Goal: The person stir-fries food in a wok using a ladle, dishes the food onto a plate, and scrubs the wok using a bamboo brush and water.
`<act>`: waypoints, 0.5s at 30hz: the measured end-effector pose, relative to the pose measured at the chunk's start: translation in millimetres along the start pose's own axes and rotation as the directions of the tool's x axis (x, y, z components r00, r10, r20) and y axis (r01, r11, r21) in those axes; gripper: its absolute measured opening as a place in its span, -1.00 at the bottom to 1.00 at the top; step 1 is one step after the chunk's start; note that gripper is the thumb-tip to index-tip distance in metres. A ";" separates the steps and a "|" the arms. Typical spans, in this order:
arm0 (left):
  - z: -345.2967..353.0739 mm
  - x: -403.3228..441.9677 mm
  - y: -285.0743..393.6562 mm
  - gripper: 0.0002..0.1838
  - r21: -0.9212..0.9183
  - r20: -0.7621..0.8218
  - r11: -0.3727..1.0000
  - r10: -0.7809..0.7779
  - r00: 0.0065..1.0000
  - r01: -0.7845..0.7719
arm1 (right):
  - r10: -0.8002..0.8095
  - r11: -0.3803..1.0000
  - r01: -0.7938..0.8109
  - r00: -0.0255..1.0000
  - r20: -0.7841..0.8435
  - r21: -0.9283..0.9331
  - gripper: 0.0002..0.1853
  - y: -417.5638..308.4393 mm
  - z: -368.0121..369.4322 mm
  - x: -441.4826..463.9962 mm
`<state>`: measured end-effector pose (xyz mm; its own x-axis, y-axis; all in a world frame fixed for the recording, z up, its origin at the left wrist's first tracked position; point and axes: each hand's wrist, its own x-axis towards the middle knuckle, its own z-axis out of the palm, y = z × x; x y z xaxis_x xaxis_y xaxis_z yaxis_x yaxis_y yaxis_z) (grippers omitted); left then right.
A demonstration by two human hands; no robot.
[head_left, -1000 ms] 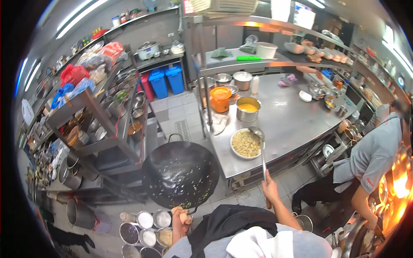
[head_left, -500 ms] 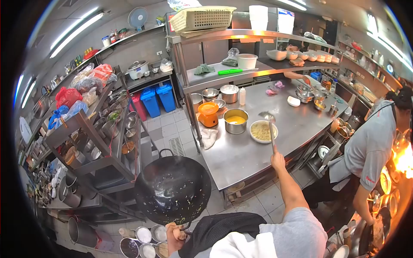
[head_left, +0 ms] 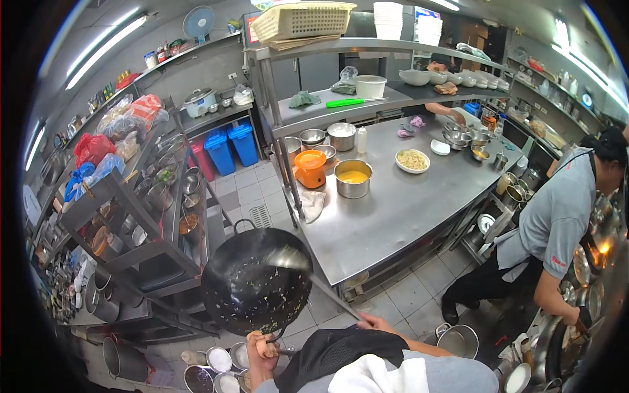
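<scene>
My left hand (head_left: 263,350) is closed around the near handle of a large black wok (head_left: 255,281), a cloth between hand and handle. Bits of food cling to the wok's inner wall. In my right hand (head_left: 377,322) is the long handle of a metal ladle (head_left: 334,295), whose blurred head lies over the wok's right side. A white bowl of food (head_left: 413,161) rests on the steel table (head_left: 373,229), beyond a pot of yellow liquid (head_left: 352,178).
An orange container (head_left: 310,168) and a white cloth stand by the table's left post. At the right a person in grey (head_left: 553,209) works at a stove with flame. Another person's hand reaches over metal bowls (head_left: 457,135). Several tubs sit below my left hand.
The ladle has swung from the white bowl back to the wok. The bowl now sits farther back on the table. The flame at the right has become smaller.
</scene>
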<state>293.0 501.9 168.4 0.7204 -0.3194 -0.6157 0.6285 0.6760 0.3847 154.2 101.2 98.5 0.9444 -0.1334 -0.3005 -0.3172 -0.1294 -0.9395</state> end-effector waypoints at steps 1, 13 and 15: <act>-3.6 4.6 1.3 -0.72 0.043 0.001 0.999 0.006 1.000 -0.006 | 0.006 1.000 -0.006 1.000 0.009 -0.003 -0.41 -1.0 6.5 -6.3; -2.1 -27.5 -27.6 -0.77 -0.141 -0.103 0.953 0.256 0.961 -0.269 | -0.074 0.997 0.077 0.975 0.210 -0.005 -0.62 -30.2 -31.4 86.4; 3.3 -43.1 -43.6 -0.75 -0.178 -0.100 0.921 0.334 0.937 -0.348 | -0.142 0.988 0.151 0.971 0.193 -0.034 -0.65 -38.1 -58.4 129.1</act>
<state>235.5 484.0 180.5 0.8559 -0.0067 -0.5171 0.2759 0.8517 0.4455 283.2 31.5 105.1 0.9785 0.0785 -0.1906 -0.1740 -0.1810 -0.9680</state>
